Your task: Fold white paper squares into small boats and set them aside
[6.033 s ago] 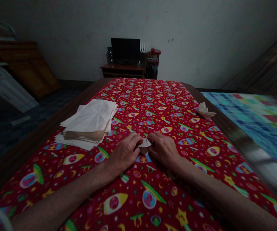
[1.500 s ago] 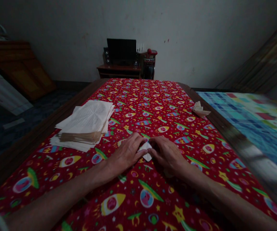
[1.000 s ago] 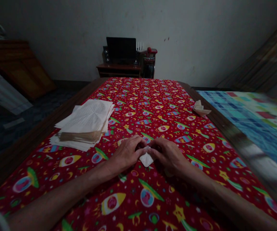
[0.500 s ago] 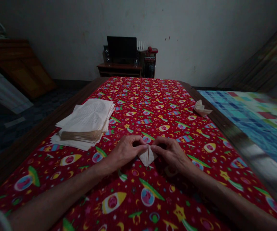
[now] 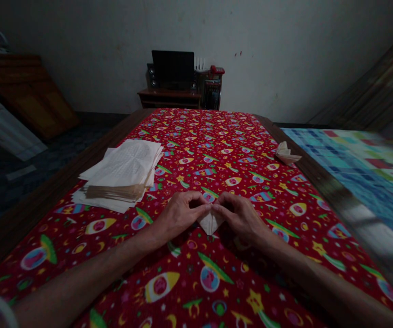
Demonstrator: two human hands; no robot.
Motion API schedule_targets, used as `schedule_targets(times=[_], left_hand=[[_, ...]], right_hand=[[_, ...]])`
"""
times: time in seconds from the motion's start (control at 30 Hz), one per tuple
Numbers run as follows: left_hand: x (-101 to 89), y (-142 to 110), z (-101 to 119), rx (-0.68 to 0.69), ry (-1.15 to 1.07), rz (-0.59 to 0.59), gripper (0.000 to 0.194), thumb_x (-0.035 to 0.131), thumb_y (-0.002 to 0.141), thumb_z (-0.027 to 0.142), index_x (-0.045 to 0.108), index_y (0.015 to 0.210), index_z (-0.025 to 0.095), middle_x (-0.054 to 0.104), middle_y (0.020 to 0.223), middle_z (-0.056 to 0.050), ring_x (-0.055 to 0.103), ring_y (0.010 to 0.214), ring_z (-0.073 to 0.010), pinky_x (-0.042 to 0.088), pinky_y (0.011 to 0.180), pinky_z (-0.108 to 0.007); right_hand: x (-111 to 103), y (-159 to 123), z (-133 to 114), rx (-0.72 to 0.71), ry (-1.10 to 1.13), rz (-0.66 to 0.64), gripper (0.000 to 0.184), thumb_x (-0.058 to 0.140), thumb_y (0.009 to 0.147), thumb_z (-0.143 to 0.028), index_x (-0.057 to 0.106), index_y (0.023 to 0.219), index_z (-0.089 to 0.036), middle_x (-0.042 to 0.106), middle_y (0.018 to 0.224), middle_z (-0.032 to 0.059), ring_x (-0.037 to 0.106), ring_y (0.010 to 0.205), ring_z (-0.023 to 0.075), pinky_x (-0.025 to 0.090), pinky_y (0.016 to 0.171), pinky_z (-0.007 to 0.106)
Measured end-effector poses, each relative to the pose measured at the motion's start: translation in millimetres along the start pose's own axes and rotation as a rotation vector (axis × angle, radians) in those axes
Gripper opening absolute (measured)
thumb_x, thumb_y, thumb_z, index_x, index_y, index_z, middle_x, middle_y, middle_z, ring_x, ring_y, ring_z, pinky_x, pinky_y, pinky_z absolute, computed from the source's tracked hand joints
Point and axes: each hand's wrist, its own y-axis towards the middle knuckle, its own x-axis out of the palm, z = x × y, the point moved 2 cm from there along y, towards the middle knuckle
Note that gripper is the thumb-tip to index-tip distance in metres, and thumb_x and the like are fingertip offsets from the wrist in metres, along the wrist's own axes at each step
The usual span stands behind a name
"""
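Note:
A small piece of folded paper with a crease down its middle sits between my two hands, its pointed end towards me. My left hand pinches its upper left side between thumb and fingers. On the opposite side my right hand does the same, and the two thumbs nearly meet at the top. Fingers cover the paper's far part. To the left lies a loose stack of paper sheets, the top one creased and printed. A folded paper shape stands near the right table edge.
A red patterned cloth covers the table, whose dark wooden border shows at the sides. Beyond the far end stand a monitor and speakers on a small desk. A bed with a colourful checked cover adjoins on the right.
My thumbs have come closer together over the top of the folded paper, covering its peak. The paper has shifted very slightly right. The stack and the other folded shape stay in place.

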Motion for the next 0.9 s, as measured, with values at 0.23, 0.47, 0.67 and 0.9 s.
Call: schedule_targets(times=[0.23, 0.47, 0.67, 0.9], left_hand=[[-0.3, 0.5, -2.9, -0.007, -0.030, -0.005, 0.017, 0.060, 0.077, 0.029, 0.065, 0.067, 0.016, 0.063, 0.065, 0.002, 0.055, 0.062, -0.0124, 0.040, 0.059, -0.020], [-1.8, -2.3, 2.1, -0.036, -0.108, -0.023, 0.017, 0.060, 0.077, 0.028, 0.064, 0.066, 0.016, 0.059, 0.062, 0.003, 0.052, 0.061, -0.0112, 0.040, 0.058, -0.020], [-6.4, -2.3, 2.2, -0.096, -0.169, 0.034, 0.023, 0.062, 0.075, 0.037, 0.060, 0.064, 0.016, 0.056, 0.059, 0.003, 0.049, 0.056, -0.0109, 0.038, 0.053, -0.020], [-9.1, -0.9, -6.5, -0.081, -0.171, 0.175, 0.024, 0.058, 0.078, 0.039, 0.060, 0.074, 0.015, 0.060, 0.066, 0.001, 0.054, 0.061, -0.0122, 0.043, 0.057, -0.021]], right_hand=[[4.5, -3.2, -1.4, 0.016, 0.154, 0.005, 0.020, 0.054, 0.081, -0.035, 0.055, 0.069, -0.018, 0.050, 0.060, -0.0032, 0.046, 0.056, 0.0102, 0.035, 0.050, 0.020], [7.4, -6.7, -1.2, 0.026, 0.206, 0.003, 0.020, 0.051, 0.082, -0.035, 0.051, 0.070, -0.019, 0.046, 0.062, -0.0035, 0.043, 0.057, 0.0102, 0.036, 0.051, 0.021], [5.5, -6.2, 2.6, -0.007, 0.131, 0.085, 0.022, 0.045, 0.088, -0.036, 0.047, 0.073, -0.020, 0.045, 0.064, -0.0033, 0.043, 0.058, 0.0110, 0.034, 0.051, 0.021], [3.6, -3.7, 6.5, -0.049, -0.063, 0.208, 0.019, 0.037, 0.092, -0.033, 0.041, 0.077, -0.022, 0.045, 0.065, -0.0029, 0.042, 0.056, 0.0123, 0.032, 0.053, 0.025]])
